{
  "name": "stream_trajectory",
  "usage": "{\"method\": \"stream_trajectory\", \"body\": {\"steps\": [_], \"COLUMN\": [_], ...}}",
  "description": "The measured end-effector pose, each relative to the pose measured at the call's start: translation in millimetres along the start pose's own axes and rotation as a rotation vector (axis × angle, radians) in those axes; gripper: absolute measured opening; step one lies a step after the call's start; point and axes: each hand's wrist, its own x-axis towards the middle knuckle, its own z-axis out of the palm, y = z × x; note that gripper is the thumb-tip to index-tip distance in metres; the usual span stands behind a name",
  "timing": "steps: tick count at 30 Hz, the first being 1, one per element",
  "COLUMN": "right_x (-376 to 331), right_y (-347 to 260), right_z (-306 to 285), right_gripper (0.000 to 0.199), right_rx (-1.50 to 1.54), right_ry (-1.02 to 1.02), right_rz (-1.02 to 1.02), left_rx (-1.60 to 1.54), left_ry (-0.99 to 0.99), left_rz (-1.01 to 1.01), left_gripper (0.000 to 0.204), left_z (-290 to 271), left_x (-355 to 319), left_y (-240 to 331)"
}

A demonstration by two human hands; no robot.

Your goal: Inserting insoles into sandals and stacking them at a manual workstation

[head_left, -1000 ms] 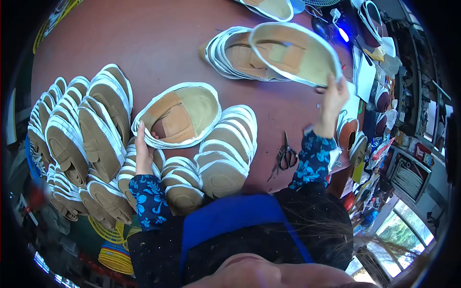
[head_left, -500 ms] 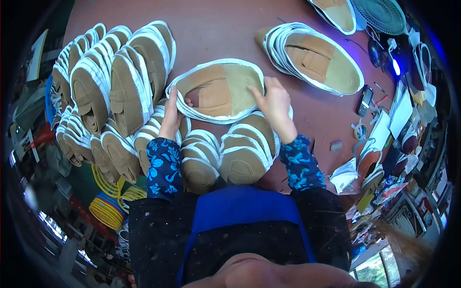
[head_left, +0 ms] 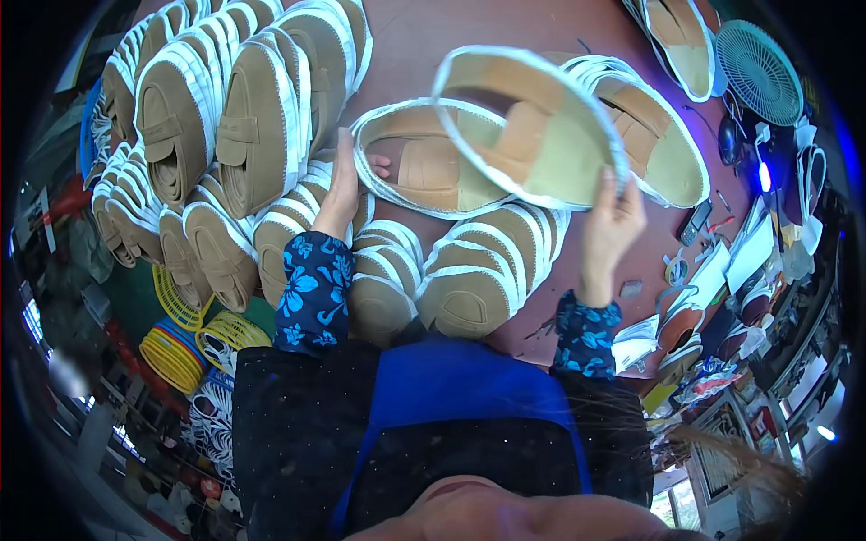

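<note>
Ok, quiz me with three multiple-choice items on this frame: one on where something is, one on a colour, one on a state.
1. Where does the left hand rest?
A. on the rim of the shoe lying flat on the table
B. on the round fan
C. on the yellow hoops

2. What colour is the edging of the lifted shoe?
A. black
B. white
C. green

3. What state is the lifted shoe in?
A. flat on the table
B. stacked under other shoes
C. held up by the right hand, tilted

Answers:
1. A, its fingers lie on the edge of the flat shoe on the table.
2. B, a white band runs around its tan sole.
3. C, the right hand grips its lower edge and it overlaps the shoes below.
</note>
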Motion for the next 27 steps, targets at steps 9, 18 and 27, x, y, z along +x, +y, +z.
{"method": "stream_trajectory", "body": {"steps": [9, 18, 27], "right_x": [-19, -30, 50], "right_y": [41, -5, -51], "right_z": [57, 32, -132], "right_gripper": [0.023, 0.012, 0.018], "right_rx": [-0.310, -0.170, 0.054], "right_ry": [-0.448, -0.297, 0.392], "right_rz": [0.263, 0.088, -0.140], "left_rx": [0.016, 0.013, 0.029], "left_ry": [-0.055, -0.046, 0.005], "left_rz": [-0.022, 0.221, 0.059], "left_gripper": [0.084, 0.076, 0.083], "left_z": [6, 16, 24], "left_x": [-8, -7, 0], "left_y": [11, 1, 18]}}
